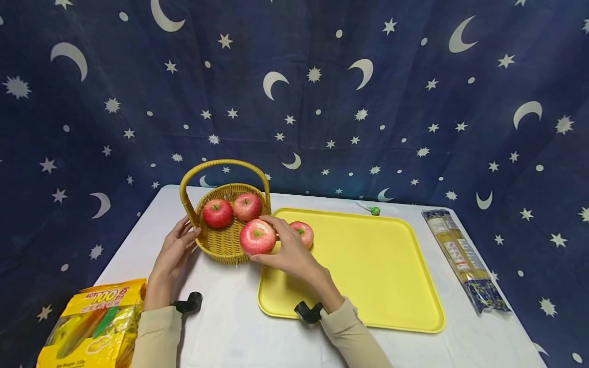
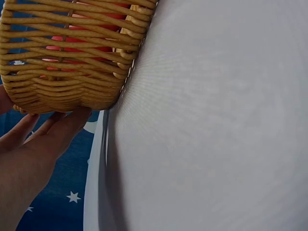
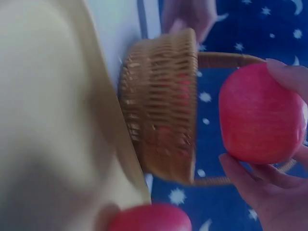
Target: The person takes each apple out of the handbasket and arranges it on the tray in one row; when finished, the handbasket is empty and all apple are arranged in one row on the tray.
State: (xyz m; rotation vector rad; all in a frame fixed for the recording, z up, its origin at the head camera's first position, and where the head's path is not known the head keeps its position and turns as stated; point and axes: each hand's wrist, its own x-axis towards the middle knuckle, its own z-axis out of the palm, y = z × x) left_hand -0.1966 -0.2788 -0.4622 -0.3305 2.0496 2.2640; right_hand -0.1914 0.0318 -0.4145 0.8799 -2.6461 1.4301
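Observation:
In my right hand (image 1: 292, 253) I hold a red apple (image 1: 258, 236), thumb and fingers around its sides. The right wrist view shows this apple (image 3: 262, 113) raised above the level of the basket's rim. My left hand (image 1: 172, 255) grips the left side of the wicker basket (image 1: 221, 250), the thumb by the rim near the handle's foot. In the left wrist view its fingers (image 2: 62, 130) touch the basket's outer wall (image 2: 67, 91). Two apples, one left (image 1: 218, 213) and one right (image 1: 247, 207), lie inside the basket. Another apple (image 1: 302, 234) sits on the yellow tray (image 1: 359, 271), partly behind my right hand.
The tray lies right of the basket on a white table (image 1: 221, 317). A green lollipop (image 1: 375, 210) is at the tray's far edge. At the right lies a long clear packet (image 1: 465, 258), and a yellow snack bag (image 1: 98, 327) is at the near left. A starry curtain (image 1: 322, 128) hangs behind.

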